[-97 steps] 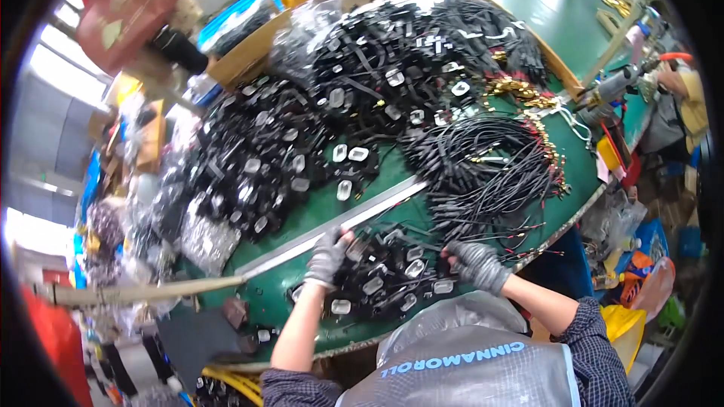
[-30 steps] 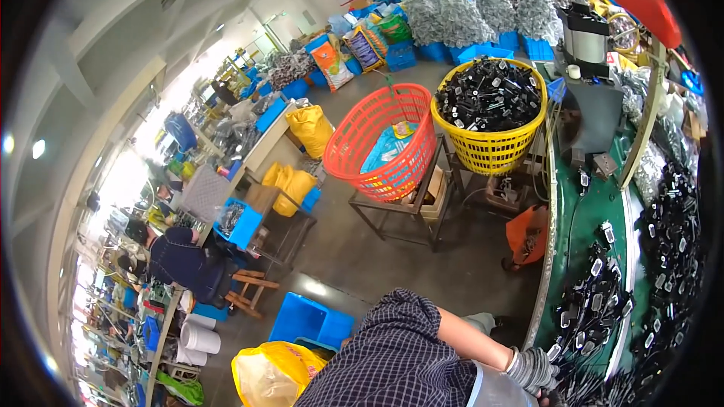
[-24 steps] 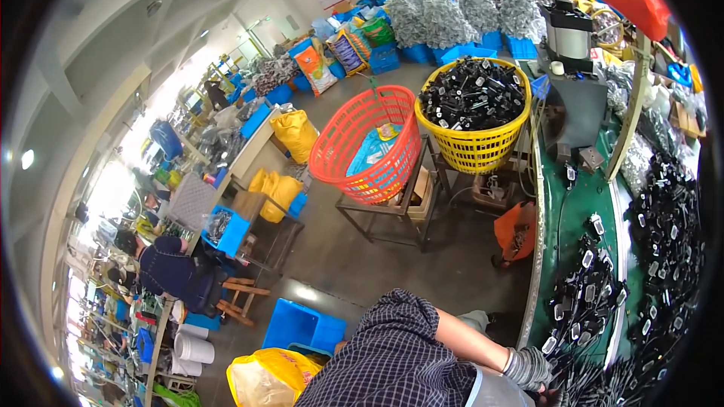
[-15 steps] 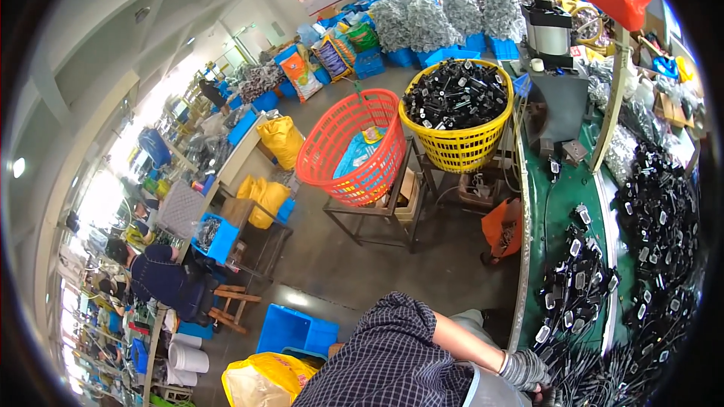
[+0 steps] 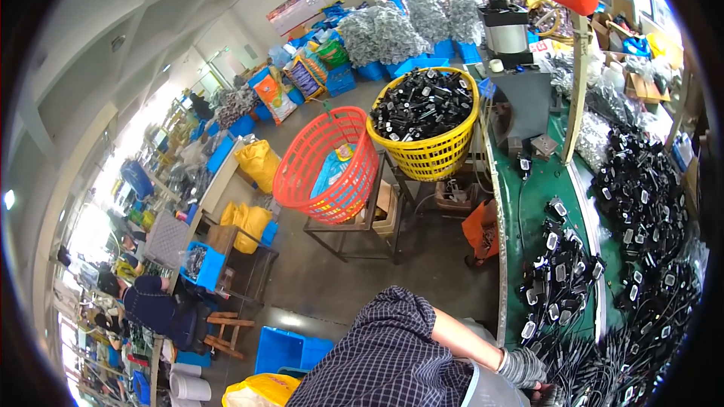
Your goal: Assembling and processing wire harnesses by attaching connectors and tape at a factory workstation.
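Note:
My left hand (image 5: 523,368), in a grey knitted glove or cuff, is bent down at the lower edge, beside the green bench (image 5: 510,256). Its fingers look curled, with a bit of bare fingertip showing. What they hold, if anything, is hidden. A checked sleeve covers the upper part of that arm, and a grey apron lies under it. Close by, black cables (image 5: 577,358) spread across the bench. Past them lies a heap of black cabled parts with pale rectangular ends (image 5: 558,275). My right hand is out of sight.
A larger pile of black parts (image 5: 641,218) covers the bench's far side. Left of the bench stand a yellow basket (image 5: 430,160) full of black parts and a red basket (image 5: 290,185) on metal stands. A blue bin (image 5: 280,350) is by my elbow. A person (image 5: 154,305) sits left.
The whole view has turned a little, so the baskets and bench appear further left and slightly lower. My left hand stays in about the same place, still bent down by the cables.

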The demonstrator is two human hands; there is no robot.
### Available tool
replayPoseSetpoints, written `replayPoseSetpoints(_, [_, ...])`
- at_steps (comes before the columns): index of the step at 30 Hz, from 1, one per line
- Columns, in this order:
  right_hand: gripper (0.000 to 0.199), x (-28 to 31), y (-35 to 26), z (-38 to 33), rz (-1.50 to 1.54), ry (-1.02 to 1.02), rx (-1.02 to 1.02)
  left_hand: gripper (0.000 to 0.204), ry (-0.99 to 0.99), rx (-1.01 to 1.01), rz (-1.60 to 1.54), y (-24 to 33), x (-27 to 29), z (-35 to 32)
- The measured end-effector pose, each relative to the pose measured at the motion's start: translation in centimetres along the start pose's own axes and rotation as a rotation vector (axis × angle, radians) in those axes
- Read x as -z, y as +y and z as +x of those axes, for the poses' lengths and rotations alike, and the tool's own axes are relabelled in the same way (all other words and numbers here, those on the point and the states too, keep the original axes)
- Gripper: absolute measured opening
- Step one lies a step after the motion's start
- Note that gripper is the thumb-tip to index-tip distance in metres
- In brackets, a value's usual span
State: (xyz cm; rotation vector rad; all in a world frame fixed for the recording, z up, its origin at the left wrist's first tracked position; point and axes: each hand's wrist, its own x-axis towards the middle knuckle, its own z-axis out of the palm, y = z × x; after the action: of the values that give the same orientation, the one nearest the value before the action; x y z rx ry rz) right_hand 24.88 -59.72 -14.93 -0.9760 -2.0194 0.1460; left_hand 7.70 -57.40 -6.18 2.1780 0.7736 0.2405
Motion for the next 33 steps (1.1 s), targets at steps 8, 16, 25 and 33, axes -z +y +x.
replayPoseSetpoints(8, [0.019,5.0,-9.5,6.1,-0.279,-0.221,-0.51,0.026,-0.097,-0.113,-0.124,-0.6,3.8,-0.3])
replayPoseSetpoints(16, [0.012,4.9,-9.8,8.4,-0.367,-0.166,-0.706,0.026,-0.317,-0.097,-0.217,-2.0,4.8,2.2])
replayPoseSetpoints(25, [0.015,6.0,-8.5,9.9,-0.065,-0.133,-1.102,0.027,-0.19,-0.112,-0.214,-4.7,5.6,5.0])
replayPoseSetpoints(33, [0.018,6.0,-8.2,6.0,0.037,-0.06,-1.366,0.027,-0.155,-0.088,0.414,-15.1,13.8,16.6])
